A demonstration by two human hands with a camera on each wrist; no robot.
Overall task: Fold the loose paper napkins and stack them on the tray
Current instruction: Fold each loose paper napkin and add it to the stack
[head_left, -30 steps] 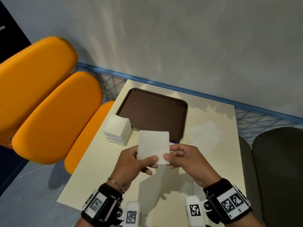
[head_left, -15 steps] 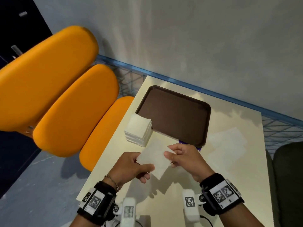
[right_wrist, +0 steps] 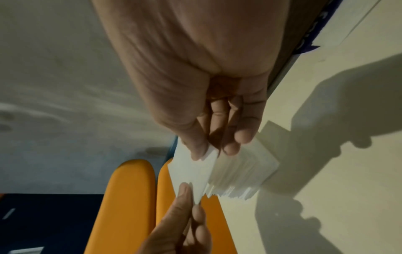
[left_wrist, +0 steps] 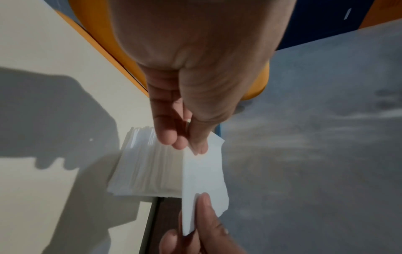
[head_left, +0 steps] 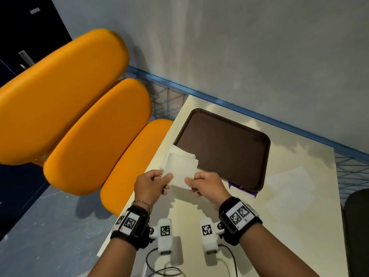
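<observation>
1. We see the left hand (head_left: 150, 183) pinching the left edge of a white paper napkin (head_left: 180, 169), thumb on top and fingers curled beneath; its grip is narrow and closed on the sheet.
2. The right hand (head_left: 205, 183) pinches the napkin's opposite edge the same way, so we find the sheet held between the two grips, lifted clear of the tabletop (head_left: 289, 212).
3. From the left wrist view, the left thumb and fingertips (left_wrist: 169, 139) meet at one corner of the napkin (left_wrist: 202, 173), with the right thumb pressing the far corner.
4. From the right wrist view, we see the right hand (right_wrist: 202, 96) nipping a corner of the napkin (right_wrist: 191, 171), and the left hand (right_wrist: 180, 223) holding the corner across from it.
5. Just beyond both grips, partly hidden behind the held sheet, sits a stack of napkins (head_left: 175, 151) on the tabletop; we cannot tell whether the sheet touches it.
6. Beyond the right grip and to its right lies the brown tray (head_left: 223, 144), its near left corner just beside the stack; no napkin lies on it.
7. Well to the right of the right grip, a flat pale sheet (head_left: 289, 188) lies on the tabletop.
8. To the left of the left grip stand orange chairs (head_left: 79, 108), beside the tabletop's edge.
</observation>
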